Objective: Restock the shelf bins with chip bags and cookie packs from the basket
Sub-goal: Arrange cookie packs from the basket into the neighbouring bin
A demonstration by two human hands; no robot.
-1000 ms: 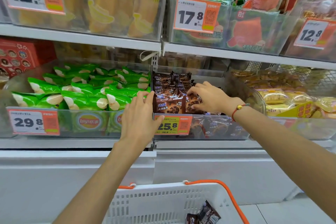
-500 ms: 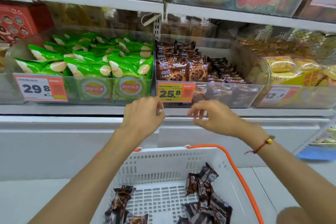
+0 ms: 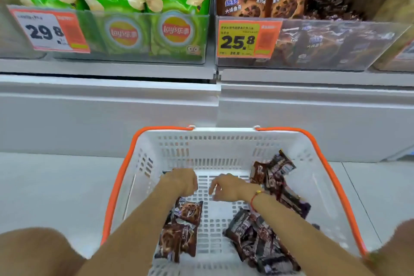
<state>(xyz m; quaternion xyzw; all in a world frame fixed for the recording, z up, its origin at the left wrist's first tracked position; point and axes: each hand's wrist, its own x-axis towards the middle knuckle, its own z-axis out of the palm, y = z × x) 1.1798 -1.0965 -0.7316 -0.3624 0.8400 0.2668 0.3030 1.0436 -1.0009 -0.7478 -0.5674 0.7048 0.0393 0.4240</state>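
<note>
A white basket (image 3: 224,133) with orange handles stands on the floor below the shelf. Brown cookie packs lie in it: two at the left (image 3: 179,237), a pile at the front right (image 3: 257,244), more along the right wall (image 3: 272,175). My left hand (image 3: 181,180) and my right hand (image 3: 226,187) hang over the basket's middle, fingers curled downward, with nothing seen in either. Above, the clear cookie bin (image 3: 324,47) holds brown packs behind a 25.8 tag. The chip bin (image 3: 139,38) to its left is full of green chip bags.
A white shelf ledge and base panel (image 3: 112,107) run between the bins and the basket. Grey floor (image 3: 56,186) lies to the basket's left and right. My knees show at both lower corners. Another clear bin (image 3: 401,51) sits at the far right edge.
Both hands dropped from the cookie bin down into the basket. My view tilted downward, so the upper shelves left the frame and the basket fills the lower half.
</note>
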